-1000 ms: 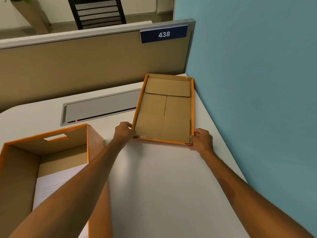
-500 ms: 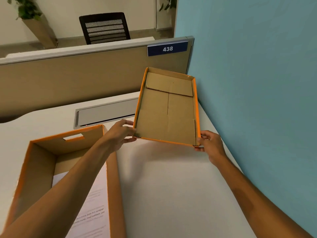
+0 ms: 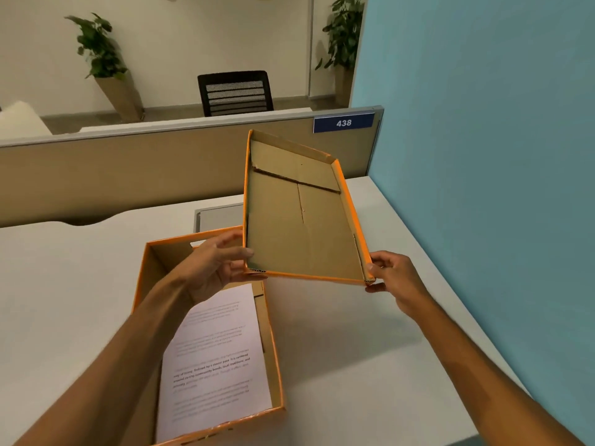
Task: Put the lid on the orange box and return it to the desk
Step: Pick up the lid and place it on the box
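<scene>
The person is holding the lid [image 3: 302,217] clear of the desk [image 3: 370,349], hollow side up and tilted toward the camera, its long axis running from about 6 to 12 o'clock. The left hand [image 3: 214,268] is pinching the near left corner, thumb on top and fingers beneath; the right hand [image 3: 394,278] is pinching the near right corner the same way. The orange box [image 3: 206,342] is sitting open on the desk at about 7 o'clock from the lid, directly under the left forearm, so the left hand is the nearer one. The lid probably needs turning over and carrying toward 7 o'clock. Counted: one lid, one box, one visible printed sheet [image 3: 219,358] lying inside it, two hands.
</scene>
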The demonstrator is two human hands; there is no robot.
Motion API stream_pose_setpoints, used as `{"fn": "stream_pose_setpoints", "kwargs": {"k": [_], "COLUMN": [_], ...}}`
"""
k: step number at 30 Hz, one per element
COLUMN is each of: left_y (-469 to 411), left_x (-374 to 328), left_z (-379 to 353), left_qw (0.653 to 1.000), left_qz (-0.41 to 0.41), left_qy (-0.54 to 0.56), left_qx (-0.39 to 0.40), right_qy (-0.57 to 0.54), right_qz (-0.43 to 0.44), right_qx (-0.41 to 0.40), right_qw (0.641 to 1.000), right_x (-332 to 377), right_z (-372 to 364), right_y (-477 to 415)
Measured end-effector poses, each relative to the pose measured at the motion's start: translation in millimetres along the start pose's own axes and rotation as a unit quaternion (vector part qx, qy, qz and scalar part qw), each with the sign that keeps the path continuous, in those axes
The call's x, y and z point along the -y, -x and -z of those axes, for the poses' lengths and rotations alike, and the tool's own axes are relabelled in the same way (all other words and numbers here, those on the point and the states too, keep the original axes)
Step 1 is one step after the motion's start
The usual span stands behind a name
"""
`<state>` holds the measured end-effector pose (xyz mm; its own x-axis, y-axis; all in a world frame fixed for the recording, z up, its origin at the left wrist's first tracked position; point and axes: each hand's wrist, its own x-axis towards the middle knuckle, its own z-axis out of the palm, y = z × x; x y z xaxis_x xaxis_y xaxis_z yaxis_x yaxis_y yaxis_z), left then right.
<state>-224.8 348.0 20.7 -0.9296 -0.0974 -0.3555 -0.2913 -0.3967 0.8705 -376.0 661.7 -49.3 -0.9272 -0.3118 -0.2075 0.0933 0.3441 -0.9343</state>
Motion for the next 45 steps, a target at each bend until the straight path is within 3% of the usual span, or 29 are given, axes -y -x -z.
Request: {"fn": "stream_pose_setpoints", "kwargs": {"k": [3,7,12,16,19,27,33,36,40,45], "left_y": [32,67,97,113,126,149,149,140,121,111], "left_x": [-1,-2,-1,-9,-15,-32,-35,-27,11,49], "left_z": [3,1,-13,-27,-35,-59,-75,-76,-64,-42], "left_qw": [1.000,0.998,0.997,0.995,0.993,0.981,0.970,0.968,0.980,0.992], "left_qz": [-0.021,-0.051,-0.076,-0.098,-0.109,-0.162,-0.217,-0.213,-0.121,-0.061], "left_qy": [0.016,0.012,0.006,-0.008,-0.014,-0.024,-0.033,-0.060,-0.054,0.044], "left_qx": [-0.007,-0.019,-0.023,-0.037,-0.043,-0.101,-0.103,-0.118,-0.148,-0.101], "right_qy": [0.093,0.222,0.275,0.328,0.334,0.224,0.083,0.030,-0.112,-0.273], "right_qz": [0.053,0.217,0.402,0.467,0.489,0.544,0.534,0.476,0.354,0.285], "right_qx": [-0.057,-0.151,-0.069,-0.059,-0.079,-0.135,-0.128,-0.159,-0.135,-0.053], "right_qw": [0.993,0.939,0.871,0.819,0.802,0.797,0.832,0.864,0.919,0.917], "right_x": [14,38,65,78,84,113,128,138,147,155], "right_z": [-15,-43,-90,-127,-140,-144,-125,-115,-101,-82], "right_y": [23,69,128,149,153,154,162,170,177,176]}}
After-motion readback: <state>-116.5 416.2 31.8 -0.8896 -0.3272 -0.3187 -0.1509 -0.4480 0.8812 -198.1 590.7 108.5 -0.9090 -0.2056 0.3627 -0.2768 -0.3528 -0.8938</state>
